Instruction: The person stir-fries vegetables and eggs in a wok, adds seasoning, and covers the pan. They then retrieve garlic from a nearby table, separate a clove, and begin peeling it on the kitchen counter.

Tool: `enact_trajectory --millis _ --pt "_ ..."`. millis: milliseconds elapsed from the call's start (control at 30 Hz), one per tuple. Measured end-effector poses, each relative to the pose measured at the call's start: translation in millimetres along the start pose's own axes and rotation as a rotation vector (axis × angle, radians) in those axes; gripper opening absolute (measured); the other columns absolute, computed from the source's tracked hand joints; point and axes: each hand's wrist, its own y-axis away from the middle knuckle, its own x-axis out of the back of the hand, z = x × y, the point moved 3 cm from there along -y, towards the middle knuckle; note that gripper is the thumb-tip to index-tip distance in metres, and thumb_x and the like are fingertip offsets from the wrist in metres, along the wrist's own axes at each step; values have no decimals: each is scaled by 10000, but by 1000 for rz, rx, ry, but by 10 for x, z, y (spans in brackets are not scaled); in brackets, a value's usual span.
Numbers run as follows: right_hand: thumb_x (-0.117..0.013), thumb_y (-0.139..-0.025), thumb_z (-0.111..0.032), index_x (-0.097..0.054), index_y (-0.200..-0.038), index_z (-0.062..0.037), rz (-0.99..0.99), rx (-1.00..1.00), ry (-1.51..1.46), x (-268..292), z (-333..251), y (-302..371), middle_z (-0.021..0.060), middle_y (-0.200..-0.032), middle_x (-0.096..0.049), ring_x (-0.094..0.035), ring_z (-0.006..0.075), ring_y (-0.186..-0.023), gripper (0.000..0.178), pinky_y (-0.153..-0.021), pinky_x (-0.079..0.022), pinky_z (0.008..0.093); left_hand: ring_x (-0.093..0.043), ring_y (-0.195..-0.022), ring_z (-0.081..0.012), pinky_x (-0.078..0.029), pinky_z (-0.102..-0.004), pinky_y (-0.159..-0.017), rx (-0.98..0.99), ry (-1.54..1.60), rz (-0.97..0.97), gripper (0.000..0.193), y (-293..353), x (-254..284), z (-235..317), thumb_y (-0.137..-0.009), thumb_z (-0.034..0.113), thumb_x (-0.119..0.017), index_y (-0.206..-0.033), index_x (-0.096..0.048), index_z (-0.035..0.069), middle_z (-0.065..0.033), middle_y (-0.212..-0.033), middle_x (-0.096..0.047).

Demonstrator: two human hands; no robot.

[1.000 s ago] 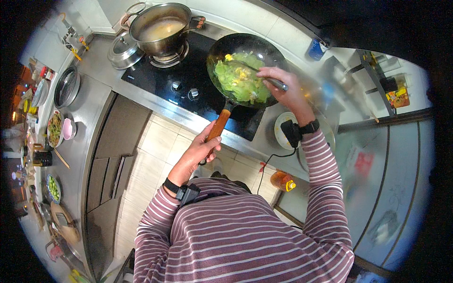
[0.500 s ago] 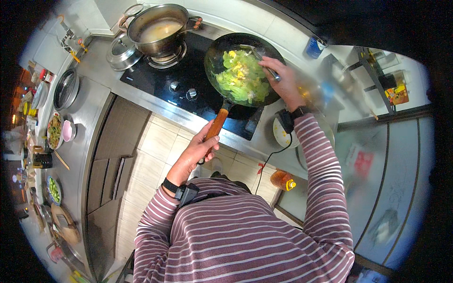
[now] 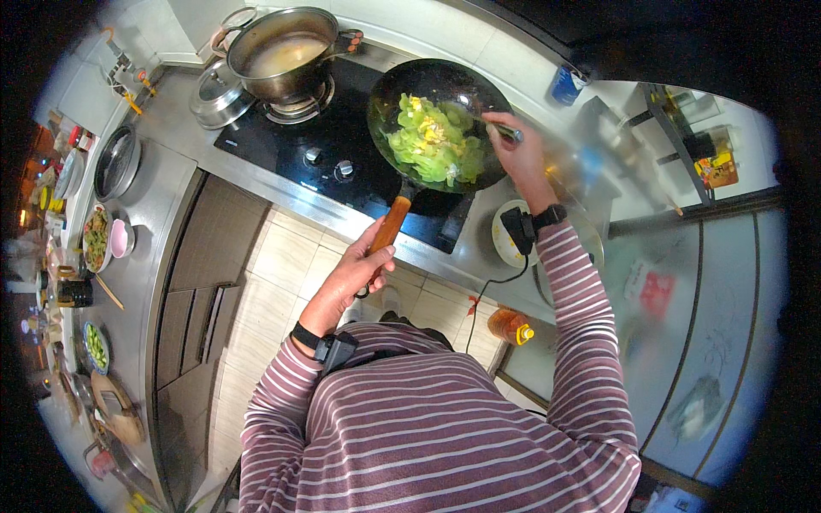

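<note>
A dark wok sits on the right side of the black gas stove. In it lies a heap of pale green vegetable slices with yellow bits of egg. My left hand is closed around the wok's wooden handle. Over the wok's right rim, my right hand grips the handle of a metal spatula. The spatula's working end is hard to make out beside the food.
A steel pot of cloudy liquid stands on the left burner, beside a pot lid. A white plate lies right of the stove. Below it stands an oil bottle. Dishes of food, including an oval plate, line the left counter.
My right hand has moved slightly right and down with the spatula, away from the wok's middle. The food has shifted a little in the wok. My left hand keeps its hold.
</note>
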Motion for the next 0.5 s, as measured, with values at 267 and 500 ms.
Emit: enact_trajectory --millis 267,500 --pt "-654 -863 3 -686 -1089 -78 -150 387 100 -316 -152 -224 115 -1148 -678 -651 262 -1075 242 -930 -505 338 -471 -515 -66 -366 -201 -438 -12 0 8 696 3 -4 2 -969 181 -585 -1556 -211 196 -11 -791 -561" --pt "-662 -870 -29 -688 -1072 -71 -204 422 126 20 -738 -12 108 -1068 -700 -673 225 -994 208 -858 -529 327 -462 -526 -66 -365 -205 -449 3 -15 14 694 20 -4 7 -972 175 -580 -1557 -207 194 -12 -795 -559"
